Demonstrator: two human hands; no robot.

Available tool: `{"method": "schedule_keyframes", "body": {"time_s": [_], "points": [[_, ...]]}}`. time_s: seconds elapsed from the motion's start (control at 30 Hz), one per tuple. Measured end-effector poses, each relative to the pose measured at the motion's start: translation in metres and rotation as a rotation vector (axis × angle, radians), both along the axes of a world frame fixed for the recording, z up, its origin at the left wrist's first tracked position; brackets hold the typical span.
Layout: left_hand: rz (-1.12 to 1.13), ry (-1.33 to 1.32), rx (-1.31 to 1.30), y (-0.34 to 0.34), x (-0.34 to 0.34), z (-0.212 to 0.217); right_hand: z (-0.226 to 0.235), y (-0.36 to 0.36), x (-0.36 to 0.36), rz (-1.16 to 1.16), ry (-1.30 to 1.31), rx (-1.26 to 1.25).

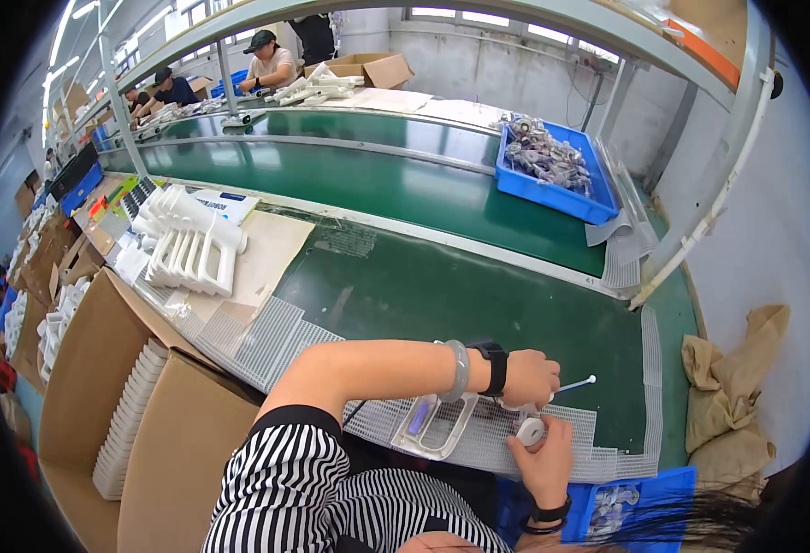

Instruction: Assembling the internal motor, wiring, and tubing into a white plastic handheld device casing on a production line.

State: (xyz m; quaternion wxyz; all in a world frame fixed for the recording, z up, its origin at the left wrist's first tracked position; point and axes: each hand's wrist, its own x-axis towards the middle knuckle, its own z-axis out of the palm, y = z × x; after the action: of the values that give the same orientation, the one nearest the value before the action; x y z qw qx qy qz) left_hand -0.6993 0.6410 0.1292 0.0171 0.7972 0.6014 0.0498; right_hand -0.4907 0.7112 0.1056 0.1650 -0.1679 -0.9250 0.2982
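My left hand (529, 378), with a black watch and a pale bangle on the wrist, reaches in from the left and holds a thin white swab stick (578, 382) whose tip points right. Just below it, my right hand (543, 456) holds a small white round part (531, 430) close to the swab hand. Beside them, a clear-and-white handle-shaped piece with a purple insert (428, 424) lies on a white mesh sheet (478, 442) at the near edge of the green bench (442, 295).
A blue bin of small parts (552, 170) stands at the back right, another blue bin (626, 502) by my right wrist. White handle-shaped parts (188, 249) are stacked at left above open cardboard boxes (100, 387). Other people (271, 60) work at the far end.
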Motion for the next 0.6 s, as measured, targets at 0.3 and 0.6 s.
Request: {"method": "schedule_keyframes", "body": {"time_s": [0.3,0.6], "points": [[-0.101,0.188,0.304,-0.007,0.007,0.003,-0.002,-0.002,0.000,0.029,0.057,-0.088],[-0.161,0.310,0.348,-0.007,0.000,-0.013,-0.010,0.000,-0.002,-0.025,0.040,-0.085]]}}
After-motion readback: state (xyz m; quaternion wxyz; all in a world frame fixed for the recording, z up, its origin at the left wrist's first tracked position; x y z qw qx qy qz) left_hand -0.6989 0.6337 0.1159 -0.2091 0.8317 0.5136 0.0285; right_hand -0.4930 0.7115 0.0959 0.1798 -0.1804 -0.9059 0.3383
